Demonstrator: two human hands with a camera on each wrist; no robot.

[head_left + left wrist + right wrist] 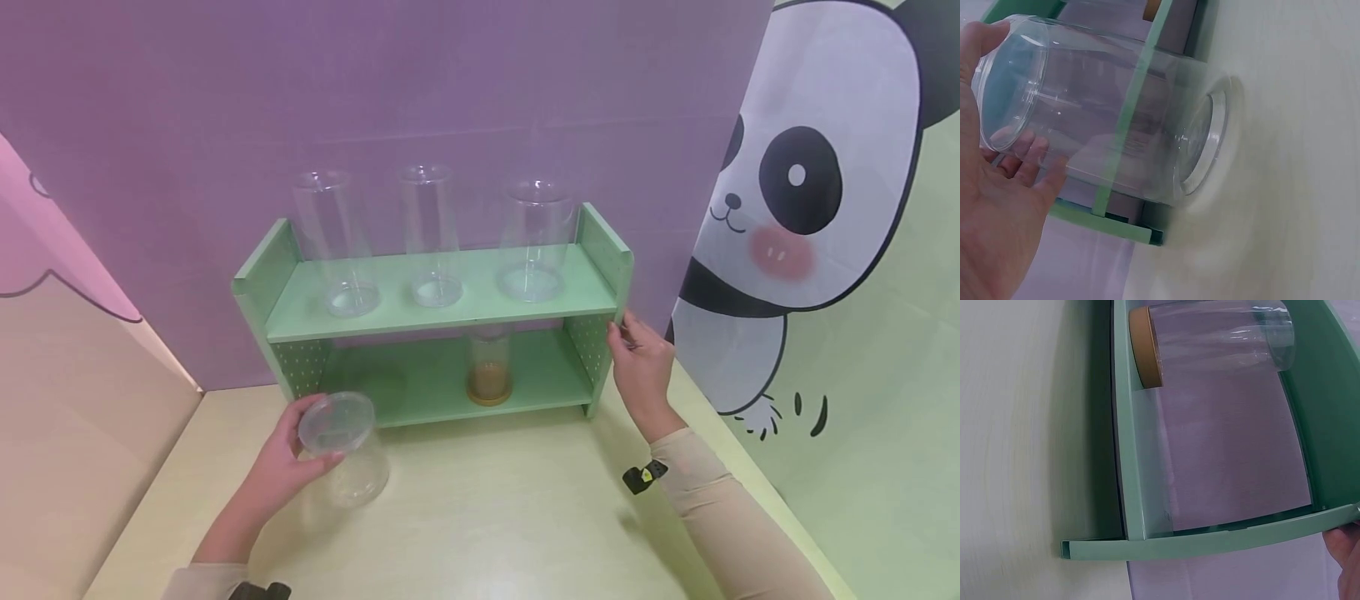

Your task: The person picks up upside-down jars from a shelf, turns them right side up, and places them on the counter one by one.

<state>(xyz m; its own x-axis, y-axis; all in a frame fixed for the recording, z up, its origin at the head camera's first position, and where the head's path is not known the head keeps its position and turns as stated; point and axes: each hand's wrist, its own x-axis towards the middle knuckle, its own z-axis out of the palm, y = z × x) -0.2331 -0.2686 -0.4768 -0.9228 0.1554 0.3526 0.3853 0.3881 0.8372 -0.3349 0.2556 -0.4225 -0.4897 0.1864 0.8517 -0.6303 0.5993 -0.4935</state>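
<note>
My left hand [288,462] grips a clear cylindrical jar [360,471] near its top, thumb on one side and fingers round the other. The jar's flat translucent lid [336,422] faces up in the head view, and its base is right at the table top. Behind it stands a green two-tier shelf [472,325]. At the shelf's right side panel, my right hand [647,367] pinches the front edge just below the upper board. Only a few fingers of that hand [1344,550] show in the right wrist view, at the panel's edge.
On the upper board stand three clear cylinders, at left [352,300], middle [437,292] and right [532,287]. A clear container with a brown base [490,387] stands on the lower board. Behind the shelf is a purple wall [480,100]; a panda picture [817,167] covers the right wall.
</note>
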